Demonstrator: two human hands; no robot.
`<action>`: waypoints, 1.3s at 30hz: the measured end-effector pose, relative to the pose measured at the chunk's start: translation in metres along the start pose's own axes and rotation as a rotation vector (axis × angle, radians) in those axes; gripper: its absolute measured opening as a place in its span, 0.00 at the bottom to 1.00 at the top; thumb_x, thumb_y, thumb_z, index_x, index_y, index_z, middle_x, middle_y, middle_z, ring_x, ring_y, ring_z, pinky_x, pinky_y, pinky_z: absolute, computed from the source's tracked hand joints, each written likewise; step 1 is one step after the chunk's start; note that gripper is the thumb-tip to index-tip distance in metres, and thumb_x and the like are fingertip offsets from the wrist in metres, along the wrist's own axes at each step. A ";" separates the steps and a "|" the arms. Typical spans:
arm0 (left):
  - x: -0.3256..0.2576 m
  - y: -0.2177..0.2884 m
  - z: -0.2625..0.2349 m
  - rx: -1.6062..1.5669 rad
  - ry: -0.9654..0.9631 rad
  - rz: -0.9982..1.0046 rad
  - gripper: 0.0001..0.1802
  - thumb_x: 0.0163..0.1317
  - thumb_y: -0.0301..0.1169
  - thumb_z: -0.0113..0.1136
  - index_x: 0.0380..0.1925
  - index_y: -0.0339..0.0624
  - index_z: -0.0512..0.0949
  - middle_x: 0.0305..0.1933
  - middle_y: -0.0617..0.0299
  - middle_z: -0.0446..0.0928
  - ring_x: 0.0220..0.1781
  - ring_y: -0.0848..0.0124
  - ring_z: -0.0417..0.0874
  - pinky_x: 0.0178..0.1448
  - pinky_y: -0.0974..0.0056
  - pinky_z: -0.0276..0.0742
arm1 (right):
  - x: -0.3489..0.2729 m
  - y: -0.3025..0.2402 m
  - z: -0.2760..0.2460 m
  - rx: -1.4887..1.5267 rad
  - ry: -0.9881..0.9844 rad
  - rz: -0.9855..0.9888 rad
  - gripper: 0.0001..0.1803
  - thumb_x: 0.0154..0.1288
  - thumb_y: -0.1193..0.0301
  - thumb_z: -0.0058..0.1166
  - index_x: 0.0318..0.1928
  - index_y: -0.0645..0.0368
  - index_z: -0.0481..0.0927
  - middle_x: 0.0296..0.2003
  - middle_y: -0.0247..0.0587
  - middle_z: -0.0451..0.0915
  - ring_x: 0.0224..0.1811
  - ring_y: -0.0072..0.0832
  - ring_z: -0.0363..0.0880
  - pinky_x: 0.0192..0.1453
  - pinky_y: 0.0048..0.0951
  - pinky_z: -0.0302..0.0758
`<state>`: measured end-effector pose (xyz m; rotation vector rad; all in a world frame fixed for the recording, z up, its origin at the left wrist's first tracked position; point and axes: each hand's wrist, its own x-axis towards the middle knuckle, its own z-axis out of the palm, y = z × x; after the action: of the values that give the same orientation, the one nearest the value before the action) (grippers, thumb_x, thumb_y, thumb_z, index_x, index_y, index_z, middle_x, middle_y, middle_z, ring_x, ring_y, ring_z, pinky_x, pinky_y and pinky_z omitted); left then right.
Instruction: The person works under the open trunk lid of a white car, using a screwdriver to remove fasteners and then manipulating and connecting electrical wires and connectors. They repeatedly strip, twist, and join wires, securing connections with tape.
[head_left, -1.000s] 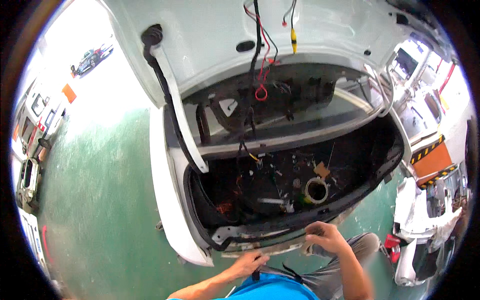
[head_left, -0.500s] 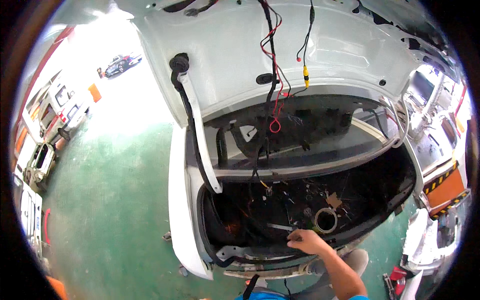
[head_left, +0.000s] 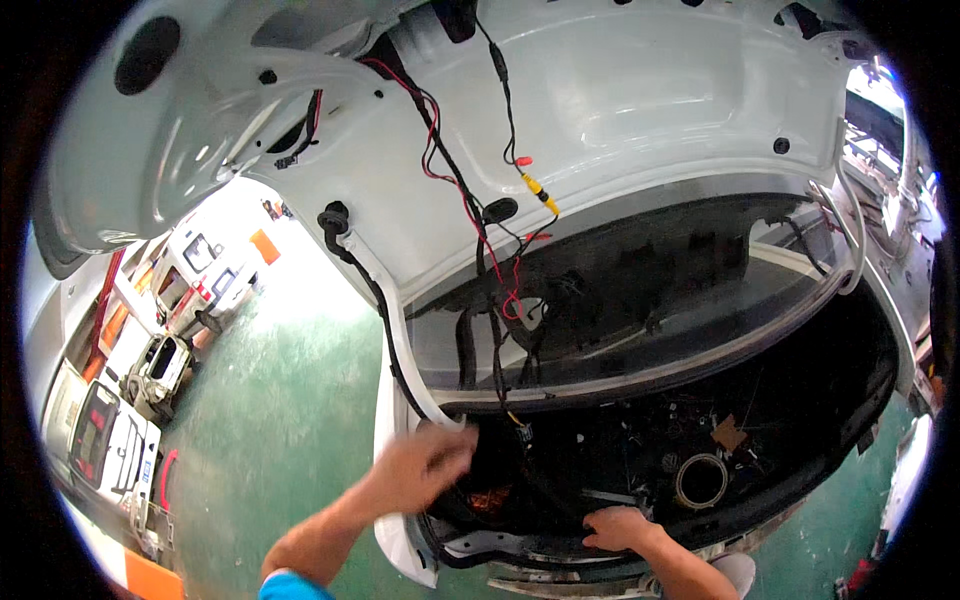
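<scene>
My left hand (head_left: 425, 470) is raised at the left side of the open car trunk, in front of the white hinge arm (head_left: 432, 408). Motion smears its fingers, so what they hold, if anything, does not show. Low over the trunk's front edge, my right hand (head_left: 618, 528) has its fingers curled together; their contents are hidden against the dark interior. A thin light strip (head_left: 610, 496) lies just beyond the right hand. Beside it is a pale ring, like a tape roll (head_left: 678, 482). A dark wiring harness (head_left: 497, 365) hangs down to a small connector (head_left: 525, 434) inside the trunk.
Overhead is the raised grey trunk lid (head_left: 650, 100), with red and black wires (head_left: 465, 195) and a yellow connector (head_left: 538, 190) dangling from it. Cardboard (head_left: 728, 433) and small debris lie in the trunk. White vehicle parts (head_left: 110, 440) stand left on the green floor (head_left: 250, 400).
My left hand has come into view at the left of the trunk. The right hand stays curled near the front edge. My view has shifted, showing more of the lid.
</scene>
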<state>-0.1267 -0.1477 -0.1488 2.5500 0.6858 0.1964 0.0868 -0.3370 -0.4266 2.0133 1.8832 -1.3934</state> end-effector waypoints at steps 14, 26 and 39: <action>0.240 0.108 -0.034 -0.924 0.560 0.238 0.25 0.73 0.33 0.56 0.63 0.28 0.69 0.57 0.51 0.77 0.59 0.62 0.80 0.62 0.61 0.80 | -0.055 0.056 -0.016 0.101 0.143 0.205 0.26 0.67 0.49 0.57 0.58 0.50 0.80 0.49 0.45 0.84 0.54 0.47 0.81 0.55 0.48 0.78; 0.195 0.135 -0.053 -0.839 0.300 0.400 0.17 0.69 0.37 0.63 0.49 0.35 0.82 0.43 0.61 0.83 0.43 0.72 0.84 0.52 0.65 0.83 | -0.123 0.003 -0.140 0.504 1.318 -0.252 0.13 0.66 0.69 0.63 0.48 0.63 0.83 0.38 0.50 0.84 0.39 0.38 0.85 0.41 0.37 0.80; 0.165 0.153 -0.075 -0.767 0.304 0.429 0.16 0.62 0.39 0.70 0.37 0.35 0.83 0.32 0.63 0.82 0.33 0.77 0.79 0.37 0.70 0.75 | -0.171 -0.134 -0.274 0.860 1.482 -0.760 0.13 0.69 0.72 0.60 0.49 0.68 0.82 0.39 0.38 0.85 0.40 0.19 0.80 0.48 0.23 0.76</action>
<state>0.0629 -0.1479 -0.0059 1.8901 0.0981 0.8293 0.1549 -0.2747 -0.0891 3.6323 3.1822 -0.6442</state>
